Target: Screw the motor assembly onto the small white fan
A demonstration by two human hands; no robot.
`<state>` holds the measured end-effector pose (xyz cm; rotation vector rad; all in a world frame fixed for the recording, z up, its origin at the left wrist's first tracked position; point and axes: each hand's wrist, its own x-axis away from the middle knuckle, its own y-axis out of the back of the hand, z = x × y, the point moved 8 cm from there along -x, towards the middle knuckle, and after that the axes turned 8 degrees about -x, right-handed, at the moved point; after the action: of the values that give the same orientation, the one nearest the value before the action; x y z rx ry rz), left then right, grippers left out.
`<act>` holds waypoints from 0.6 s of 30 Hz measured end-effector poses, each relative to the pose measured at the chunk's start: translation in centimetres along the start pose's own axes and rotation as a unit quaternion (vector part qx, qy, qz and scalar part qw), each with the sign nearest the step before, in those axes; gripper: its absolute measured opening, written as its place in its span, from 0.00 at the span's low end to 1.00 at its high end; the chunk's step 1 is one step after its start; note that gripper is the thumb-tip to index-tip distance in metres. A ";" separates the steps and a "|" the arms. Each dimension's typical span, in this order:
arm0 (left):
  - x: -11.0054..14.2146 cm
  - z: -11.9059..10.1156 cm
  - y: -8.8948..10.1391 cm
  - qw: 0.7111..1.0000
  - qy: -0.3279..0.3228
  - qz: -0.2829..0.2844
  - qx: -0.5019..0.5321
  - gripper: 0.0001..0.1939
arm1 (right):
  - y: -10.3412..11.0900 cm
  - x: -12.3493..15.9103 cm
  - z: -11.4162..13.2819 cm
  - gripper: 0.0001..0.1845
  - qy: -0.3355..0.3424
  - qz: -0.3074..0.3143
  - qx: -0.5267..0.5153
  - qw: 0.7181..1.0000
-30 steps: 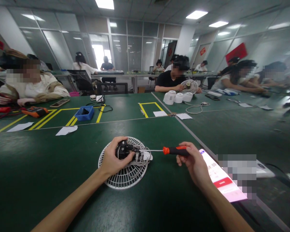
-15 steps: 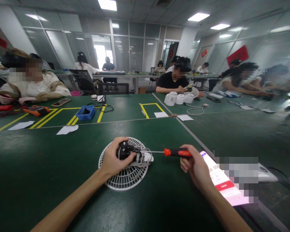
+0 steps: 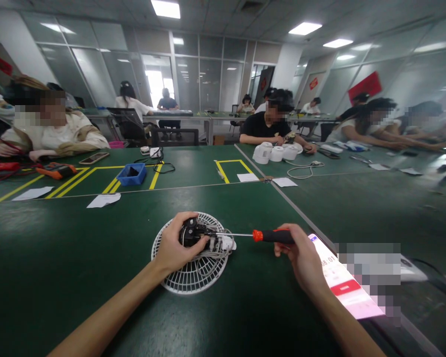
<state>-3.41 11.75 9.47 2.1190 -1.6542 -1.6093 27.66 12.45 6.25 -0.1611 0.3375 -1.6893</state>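
Note:
A white round fan grille lies flat on the green table in front of me. On it sits a black fan motor with white wiring beside it. My left hand is closed around the motor, holding it. My right hand grips the orange and black handle of a screwdriver. The screwdriver lies level, and its thin shaft points left into the motor.
A lit phone lies right of my right hand. Farther back are a blue tray, paper slips, white fan parts and a cable. Several other people sit working at the far and side tables.
My right hand has shifted its fingers slightly on the screwdriver handle. My left hand stays on the motor. The person opposite has lowered a fan grille.

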 end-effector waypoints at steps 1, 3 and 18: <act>0.0 -0.1 0.0 1.000 -0.001 -0.001 0.000 0.24 | 0.0 0.0 0.0 0.20 -0.002 -0.003 0.004 1.000; -0.1 -0.1 0.1 1.000 0.000 -0.001 0.000 0.24 | 0.1 0.0 0.1 0.18 -0.001 -0.012 -0.010 1.000; 0.1 0.6 -0.2 1.000 0.020 -0.001 -0.002 0.25 | 0.5 -0.3 -0.9 0.27 -0.053 -0.029 0.078 0.995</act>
<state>-3.73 12.06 9.01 2.1370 -1.6368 -1.5590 27.92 12.80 5.25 -0.1447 0.1210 -1.7502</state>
